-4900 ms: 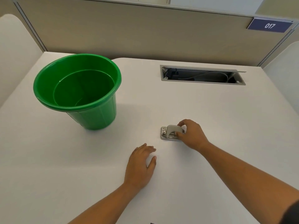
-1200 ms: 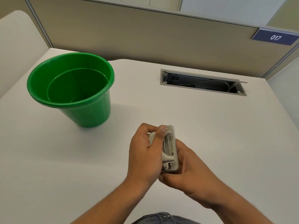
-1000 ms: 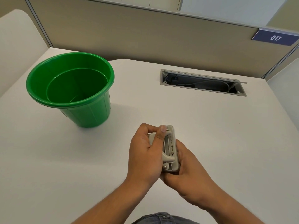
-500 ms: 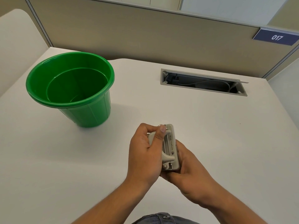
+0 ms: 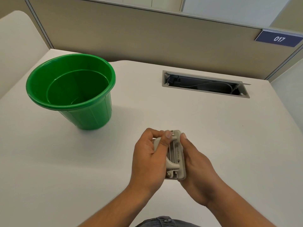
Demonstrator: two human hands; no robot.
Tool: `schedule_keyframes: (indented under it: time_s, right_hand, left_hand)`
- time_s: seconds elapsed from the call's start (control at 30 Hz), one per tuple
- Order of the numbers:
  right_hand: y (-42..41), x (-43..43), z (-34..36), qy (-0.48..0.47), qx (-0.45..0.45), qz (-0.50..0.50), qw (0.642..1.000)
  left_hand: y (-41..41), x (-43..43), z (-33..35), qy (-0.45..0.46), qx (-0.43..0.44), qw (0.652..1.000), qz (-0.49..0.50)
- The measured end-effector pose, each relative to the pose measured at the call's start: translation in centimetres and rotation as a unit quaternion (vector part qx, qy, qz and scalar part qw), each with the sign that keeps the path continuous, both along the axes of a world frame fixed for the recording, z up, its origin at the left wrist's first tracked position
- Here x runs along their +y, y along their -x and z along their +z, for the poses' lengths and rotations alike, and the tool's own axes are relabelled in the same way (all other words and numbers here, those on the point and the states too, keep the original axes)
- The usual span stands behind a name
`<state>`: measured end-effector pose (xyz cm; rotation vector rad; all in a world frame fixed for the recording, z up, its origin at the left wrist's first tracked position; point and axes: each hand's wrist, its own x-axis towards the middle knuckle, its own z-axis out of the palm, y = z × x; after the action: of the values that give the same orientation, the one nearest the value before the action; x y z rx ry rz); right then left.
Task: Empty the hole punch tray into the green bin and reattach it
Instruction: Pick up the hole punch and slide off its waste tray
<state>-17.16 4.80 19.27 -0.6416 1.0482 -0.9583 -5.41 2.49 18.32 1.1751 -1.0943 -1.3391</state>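
Grey hole punch (image 5: 176, 154) is gripped w/ left hand (image 5: 150, 158) & right hand (image 5: 196, 169) above desk (image 5: 213, 128); green bin (image 5: 72, 89) stands well apart.

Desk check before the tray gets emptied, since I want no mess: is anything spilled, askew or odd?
Nothing spilled. The green bin stands upright, and both hands hold the hole punch above the desk. Only oddity: the cable hatch is open, wiring exposed.

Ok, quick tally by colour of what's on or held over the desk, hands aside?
Green: 1, the bin
Grey: 1, the hole punch, held by the left hand and right hand
Total: 2
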Motion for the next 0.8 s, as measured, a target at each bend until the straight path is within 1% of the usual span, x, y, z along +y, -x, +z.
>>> schedule_keyframes:
  time_s: [0.07,0.17,0.37,0.53,0.63,0.73,0.8]
  right_hand:
    - [-0.4,-0.1,-0.1,-0.03,0.001,-0.044,0.999]
    - [-0.9,-0.1,-0.2,-0.038,-0.035,-0.086,0.995]
    - [-1.2,-0.2,-0.1,-0.058,-0.137,-0.104,0.983]
    - [-1.2,-0.4,-0.2,-0.086,-0.185,-0.123,0.971]
    - [-1.3,-0.5,-0.3,-0.089,-0.18,-0.138,0.97]
    - [-1.4,-0.6,-0.5,-0.08,-0.16,-0.136,0.974]
    - [-1.5,-0.7,-0.6,-0.076,-0.158,-0.131,0.976]
  left_hand:
    - [0.3,0.2,0.0,0.003,0.011,1.0,-0.005]
    - [0.2,0.2,0.1,0.008,0.023,1.0,-0.008]
    - [0.1,0.2,0.2,0.015,0.023,1.0,-0.007]
    - [0.0,0.0,0.2,0.01,0.026,1.0,-0.006]
    - [0.0,0.0,0.3,0.003,0.015,1.0,-0.007]
    - [0.0,-0.1,0.0,0.003,-0.033,0.999,0.001]
    - [0.2,-0.1,0.0,-0.003,-0.041,0.999,0.012]
